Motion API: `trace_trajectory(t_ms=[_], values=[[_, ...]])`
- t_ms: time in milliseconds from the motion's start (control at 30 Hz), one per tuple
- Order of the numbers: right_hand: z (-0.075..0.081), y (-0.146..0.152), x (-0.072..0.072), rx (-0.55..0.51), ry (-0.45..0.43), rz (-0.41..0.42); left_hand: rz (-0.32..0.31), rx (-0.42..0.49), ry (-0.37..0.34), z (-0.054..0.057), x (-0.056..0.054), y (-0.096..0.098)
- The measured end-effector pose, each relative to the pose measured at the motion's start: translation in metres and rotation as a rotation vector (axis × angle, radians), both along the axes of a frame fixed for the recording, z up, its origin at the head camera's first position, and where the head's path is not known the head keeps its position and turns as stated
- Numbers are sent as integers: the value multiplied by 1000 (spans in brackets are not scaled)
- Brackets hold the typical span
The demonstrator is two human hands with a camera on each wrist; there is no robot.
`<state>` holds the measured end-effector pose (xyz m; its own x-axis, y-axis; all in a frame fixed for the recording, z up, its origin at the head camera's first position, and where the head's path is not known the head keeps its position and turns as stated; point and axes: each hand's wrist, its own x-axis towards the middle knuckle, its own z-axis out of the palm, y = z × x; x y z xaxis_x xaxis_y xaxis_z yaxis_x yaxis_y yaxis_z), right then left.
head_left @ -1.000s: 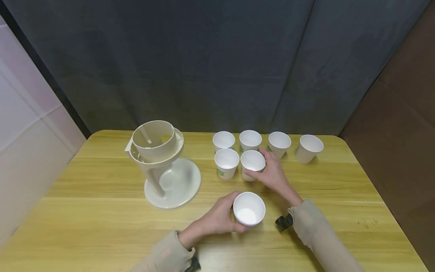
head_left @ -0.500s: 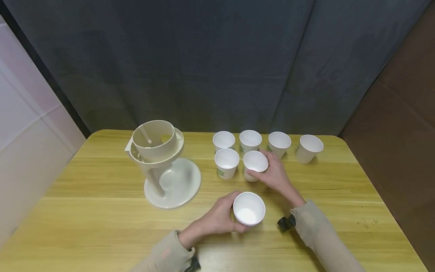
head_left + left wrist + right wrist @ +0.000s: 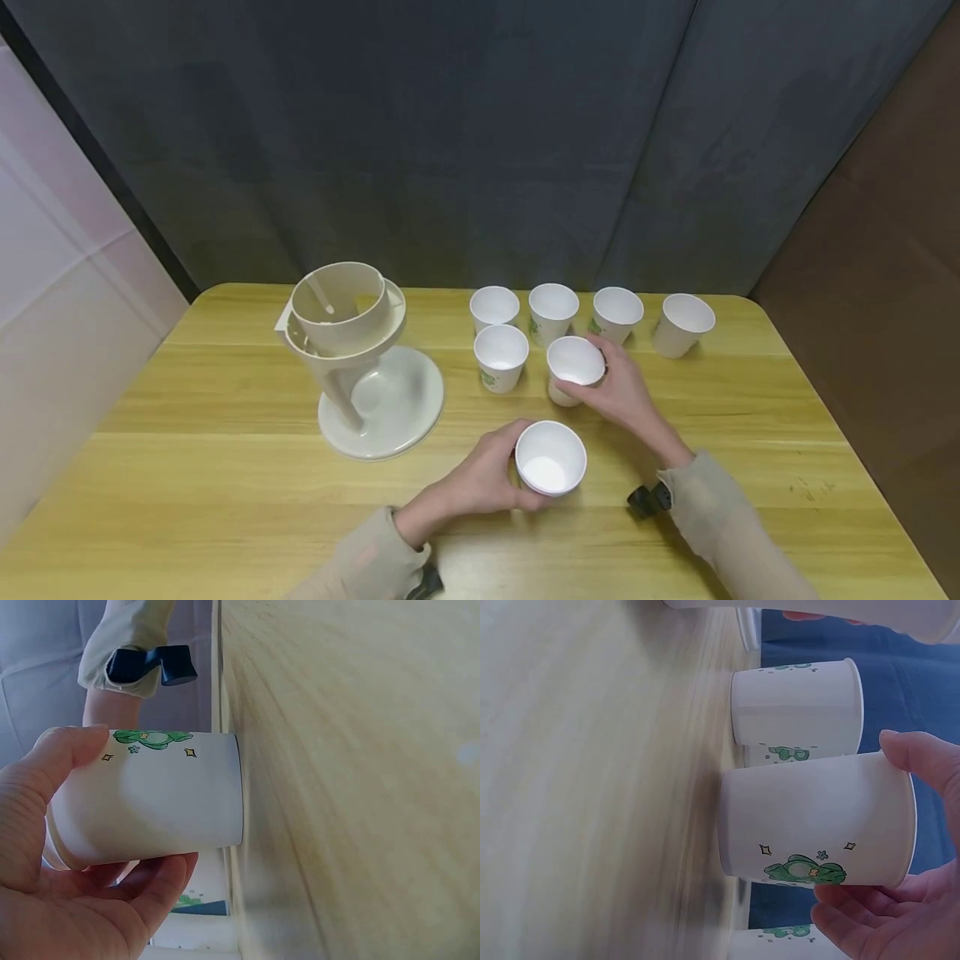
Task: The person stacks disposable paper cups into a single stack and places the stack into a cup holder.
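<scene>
Near the front middle of the table, my left hand (image 3: 487,471) grips a white paper cup (image 3: 551,458) from its left side. The left wrist view shows that cup (image 3: 161,795) with a green cartoon print, its base right at the tabletop. Farther back and to the right, my right hand (image 3: 618,387) holds a second paper cup (image 3: 573,365) between thumb and fingers. In the right wrist view this cup (image 3: 817,817) stands upright close to the wood, its green print facing the camera. A third cup (image 3: 501,358) stands just left of it.
Several more paper cups (image 3: 553,310) line the back edge, the rightmost cup (image 3: 684,325) standing apart. At left is a cream-coloured stand (image 3: 345,350) with a ring-shaped top and round base (image 3: 408,417). A dark curtain (image 3: 450,150) hangs behind the wooden table (image 3: 225,500).
My right hand has moved the cup it holds a little to the right and toward me, away from the cup on its left. The left hand and its cup have stayed put.
</scene>
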<state>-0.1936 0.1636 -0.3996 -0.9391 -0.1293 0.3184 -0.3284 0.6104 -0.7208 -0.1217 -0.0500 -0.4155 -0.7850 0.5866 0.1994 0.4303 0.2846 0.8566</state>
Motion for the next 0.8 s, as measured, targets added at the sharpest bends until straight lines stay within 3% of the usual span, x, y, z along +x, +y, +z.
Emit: trace_trajectory(t_ms=[300,800], values=[[4,9,11,-4,9,21,2,-21,-20,2,0,0],[9,23,30,6,28,-3,2,-35,42,0,-1,-1]])
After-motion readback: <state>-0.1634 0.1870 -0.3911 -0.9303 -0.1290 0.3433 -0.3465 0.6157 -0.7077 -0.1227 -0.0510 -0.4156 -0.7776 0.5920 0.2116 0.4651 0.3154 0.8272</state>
